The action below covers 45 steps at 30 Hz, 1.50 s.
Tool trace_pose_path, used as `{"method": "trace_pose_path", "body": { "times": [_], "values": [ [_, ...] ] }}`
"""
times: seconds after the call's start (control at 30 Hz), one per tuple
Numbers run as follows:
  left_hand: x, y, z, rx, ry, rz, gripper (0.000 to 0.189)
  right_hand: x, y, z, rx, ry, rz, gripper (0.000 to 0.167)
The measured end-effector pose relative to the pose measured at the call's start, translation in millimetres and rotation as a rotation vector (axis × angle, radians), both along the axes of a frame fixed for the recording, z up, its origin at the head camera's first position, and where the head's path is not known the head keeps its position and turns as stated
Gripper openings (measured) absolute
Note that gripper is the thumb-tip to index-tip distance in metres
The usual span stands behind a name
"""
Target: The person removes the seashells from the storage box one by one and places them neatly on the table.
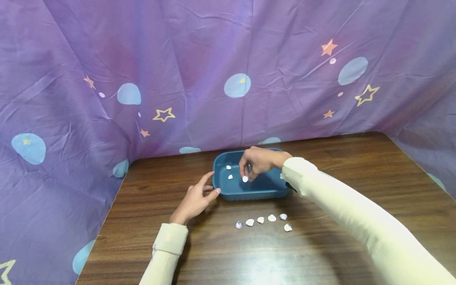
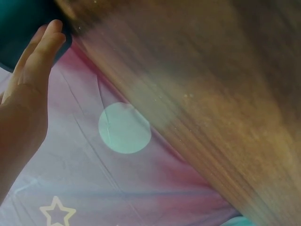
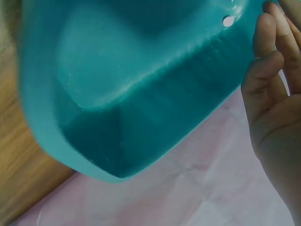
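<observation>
A blue rectangular tray (image 1: 254,194) stands on the table, two small white seashells (image 1: 229,177) lying apart in its left part. My right hand (image 1: 261,159) reaches into the tray from the right, and its fingertips pinch another white seashell (image 1: 245,179) just above the tray floor. My left hand (image 1: 196,200) touches the tray's left end with extended fingers and thumb. Those straight fingers (image 2: 40,56) also show against the tray wall in the left wrist view. In the right wrist view, one white shell (image 3: 228,21) lies in the tray, apart from the fingers.
In front of the tray, several shells (image 1: 261,220) form a row on the wooden table (image 1: 149,237), with one more shell (image 1: 287,227) below its right end. A purple curtain (image 1: 199,59) with stars hangs behind the table and at its sides.
</observation>
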<state>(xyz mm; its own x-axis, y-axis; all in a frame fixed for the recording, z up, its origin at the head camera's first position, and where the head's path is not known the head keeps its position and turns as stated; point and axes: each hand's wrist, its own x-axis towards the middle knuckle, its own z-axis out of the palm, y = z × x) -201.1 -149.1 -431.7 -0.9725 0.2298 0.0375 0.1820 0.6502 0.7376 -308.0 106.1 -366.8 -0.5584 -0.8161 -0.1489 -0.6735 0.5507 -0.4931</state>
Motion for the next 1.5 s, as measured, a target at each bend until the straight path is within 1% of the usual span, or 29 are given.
{"method": "trace_pose_path", "body": {
  "times": [0.27,0.57,0.8,1.17,1.4,1.5],
  "values": [
    [0.0,0.1,0.2,0.004,-0.005,-0.003,0.066,10.2,10,-2.2,-0.075,-0.105,0.034,0.021],
    [0.6,0.5,0.7,0.010,0.000,-0.002,0.065,19.5,17,3.8,-0.129,-0.129,0.041,0.021],
    [0.5,0.0,-0.5,0.020,0.003,-0.011,0.066,30.0,23,5.2,-0.130,-0.125,0.049,0.021],
    [0.1,-0.3,-1.1,0.028,-0.003,-0.011,0.066,50.5,32,1.8,-0.178,-0.094,0.046,0.021],
    [1.3,0.0,0.5,0.019,-0.026,0.001,0.067,63.0,37,-3.2,-0.225,-0.083,0.047,0.022],
    [1.2,0.1,-0.4,0.016,-0.026,0.000,0.067,68.2,40,-7.5,-0.234,-0.064,0.035,0.021]
  ]
}}
